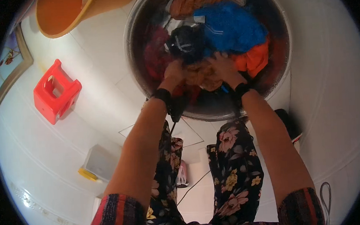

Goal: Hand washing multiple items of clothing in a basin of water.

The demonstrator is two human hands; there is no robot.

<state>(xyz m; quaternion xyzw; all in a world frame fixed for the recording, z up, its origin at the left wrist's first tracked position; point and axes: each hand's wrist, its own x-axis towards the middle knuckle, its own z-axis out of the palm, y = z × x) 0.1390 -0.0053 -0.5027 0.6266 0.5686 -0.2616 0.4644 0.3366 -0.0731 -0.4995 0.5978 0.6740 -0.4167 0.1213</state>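
Note:
A large round metal basin (130,54) holds wet clothes. My left hand (174,72) is at the left end of a bunched brown-orange cloth (201,76), with its fingers partly hidden. On the right of that cloth lies my right hand (223,66), fingers spread, close to an orange cloth (255,59). A dark cloth with a light mark (187,43) is just beyond both hands. Blue cloth (233,27) fills the upper right, dark red cloth (155,57) the left, and a brown garment (192,1) the far side. Both wrists wear black bands.
An orange plastic tub (86,13) stands at the upper left. Below it a red plastic stool (55,91) is on the tiled floor. A pale container with a yellow base or lid (98,164) is at the lower left. A thin dark cord (193,186) runs between my legs.

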